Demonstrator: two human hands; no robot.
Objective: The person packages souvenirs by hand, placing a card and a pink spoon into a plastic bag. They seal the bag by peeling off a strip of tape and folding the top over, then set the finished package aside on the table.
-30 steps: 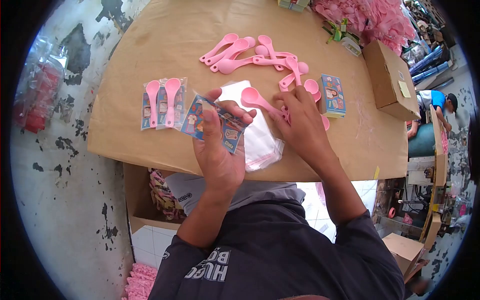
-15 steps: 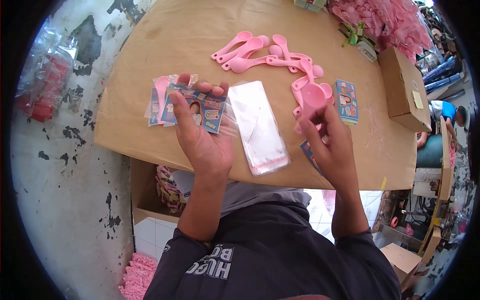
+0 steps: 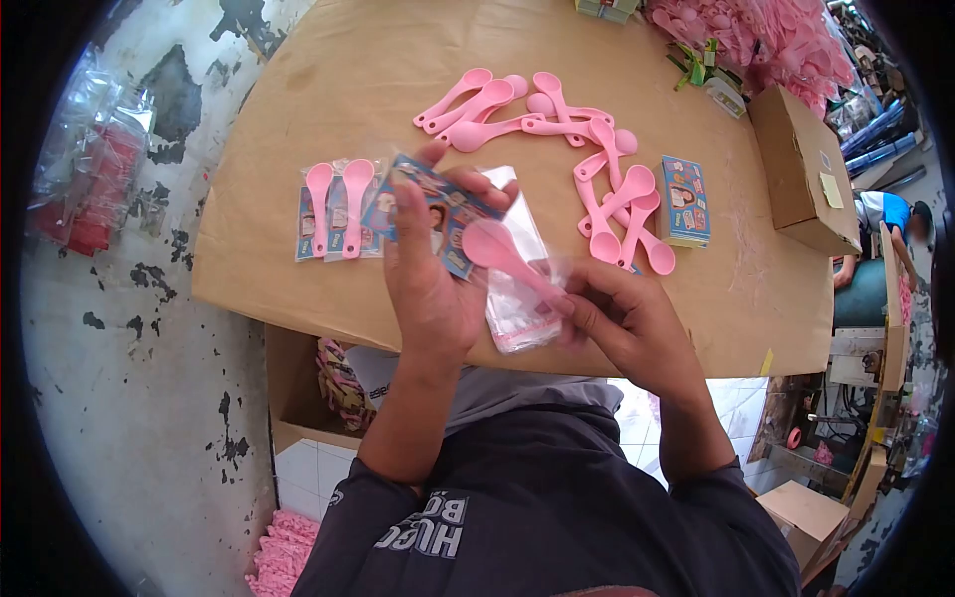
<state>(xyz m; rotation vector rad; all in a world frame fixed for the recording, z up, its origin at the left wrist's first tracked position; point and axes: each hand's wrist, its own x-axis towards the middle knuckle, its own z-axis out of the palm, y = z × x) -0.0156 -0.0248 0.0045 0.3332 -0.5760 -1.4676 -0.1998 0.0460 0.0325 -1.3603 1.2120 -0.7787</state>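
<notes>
Holding printed card [image 3: 433, 219] in left hand [image 3: 428, 289], right hand [image 3: 622, 318] gripping pink spoon [image 3: 502, 254]

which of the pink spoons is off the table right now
The pink spoon pinched by its handle in the right hand, bowl raised beside the left hand's card; the others lie on the paper.

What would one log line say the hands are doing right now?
left hand: holds printed card | right hand: holds pink spoon by handle, bowl at card | table: loose spoons, packed spoons
</notes>
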